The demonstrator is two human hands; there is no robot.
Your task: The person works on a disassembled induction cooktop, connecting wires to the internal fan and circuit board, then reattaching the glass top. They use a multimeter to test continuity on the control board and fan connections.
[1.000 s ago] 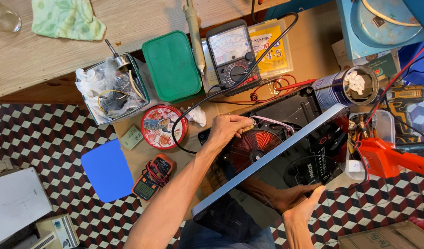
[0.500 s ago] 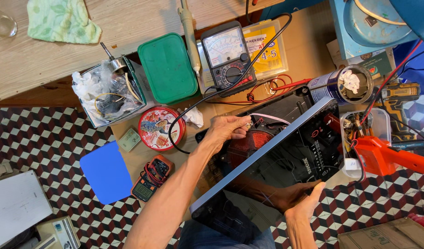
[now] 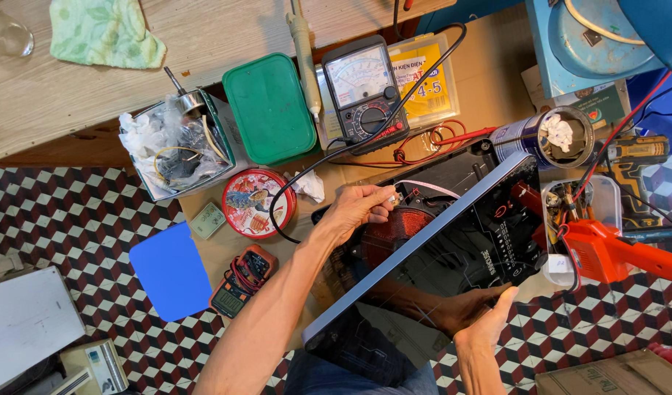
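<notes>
An opened induction cooker lies on the cardboard-covered bench, its reddish copper coil exposed. My right hand grips the lower edge of the cooker's black glass top panel and holds it tilted up off the body. My left hand reaches over the coil and pinches a small white connector on a pale wire at the cooker's rim. Part of the inside is hidden behind the raised panel.
An analog multimeter with black and red leads, a green box, a round red tin, a small digital meter and a blue pad lie left. A can, parts tub, orange tool and drill crowd the right.
Both hands keep their grips. The far end of the glass panel has risen slightly and the view has shifted a little.
</notes>
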